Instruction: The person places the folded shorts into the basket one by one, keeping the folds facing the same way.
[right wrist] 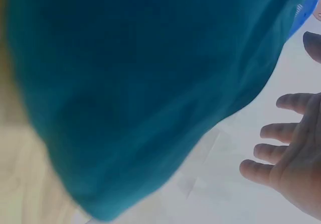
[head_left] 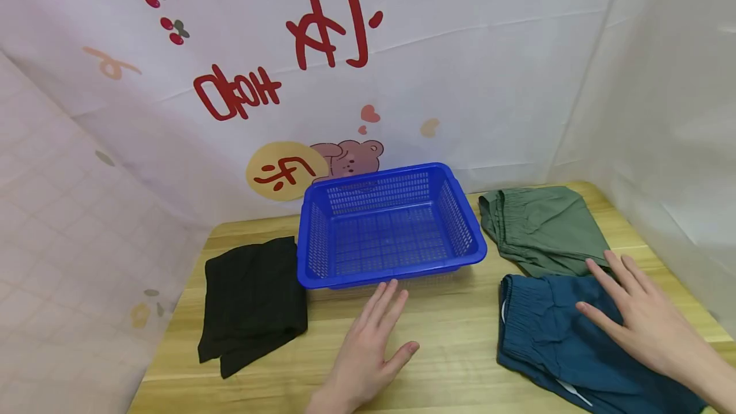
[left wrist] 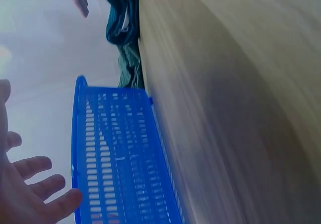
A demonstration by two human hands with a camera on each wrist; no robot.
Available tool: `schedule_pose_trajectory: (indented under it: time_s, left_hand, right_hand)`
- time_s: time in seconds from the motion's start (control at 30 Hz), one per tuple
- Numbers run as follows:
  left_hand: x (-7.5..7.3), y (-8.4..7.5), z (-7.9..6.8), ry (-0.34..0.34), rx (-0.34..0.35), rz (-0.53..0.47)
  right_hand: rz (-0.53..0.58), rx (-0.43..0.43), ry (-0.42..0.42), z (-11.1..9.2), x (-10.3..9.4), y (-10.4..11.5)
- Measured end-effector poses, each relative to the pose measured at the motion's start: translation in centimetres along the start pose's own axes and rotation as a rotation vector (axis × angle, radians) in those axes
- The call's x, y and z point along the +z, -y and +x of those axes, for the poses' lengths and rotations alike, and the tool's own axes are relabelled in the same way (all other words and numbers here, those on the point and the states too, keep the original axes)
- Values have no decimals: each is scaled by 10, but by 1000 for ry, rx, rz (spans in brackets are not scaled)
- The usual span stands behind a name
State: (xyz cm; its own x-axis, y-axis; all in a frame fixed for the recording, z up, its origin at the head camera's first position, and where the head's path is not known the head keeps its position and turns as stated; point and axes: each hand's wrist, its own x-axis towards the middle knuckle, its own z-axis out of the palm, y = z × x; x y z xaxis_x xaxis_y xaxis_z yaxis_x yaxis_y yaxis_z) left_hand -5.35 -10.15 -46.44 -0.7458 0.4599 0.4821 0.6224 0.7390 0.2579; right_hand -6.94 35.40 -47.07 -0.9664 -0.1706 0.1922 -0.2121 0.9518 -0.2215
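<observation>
My left hand is held palm down, fingers spread, over the table just in front of a blue plastic basket. Its fingertips come near the basket's front rim; whether they touch cannot be told. In the left wrist view the same hand holds nothing. Folded dark blue elastic-waist pants with a white drawstring lie at the right front. Above them hovers my right hand, fingers extended. In the right wrist view a gap shows between that hand and the blue fabric.
Green folded elastic-waist pants lie behind the blue ones, right of the basket. A black folded garment lies to the basket's left. Everything rests on a wooden table. A printed white cloth hangs behind it and along the sides.
</observation>
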Motion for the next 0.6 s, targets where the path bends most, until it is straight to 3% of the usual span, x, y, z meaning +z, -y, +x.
schedule_pose_trajectory:
  time_s: [0.23, 0.6]
  left_hand:
    - [12, -12, 10, 116, 28, -34]
    - [37, -33, 30, 288, -38, -84]
  right_hand:
    - [11, 29, 23, -11, 12, -15]
    - [13, 92, 87, -14, 13, -27]
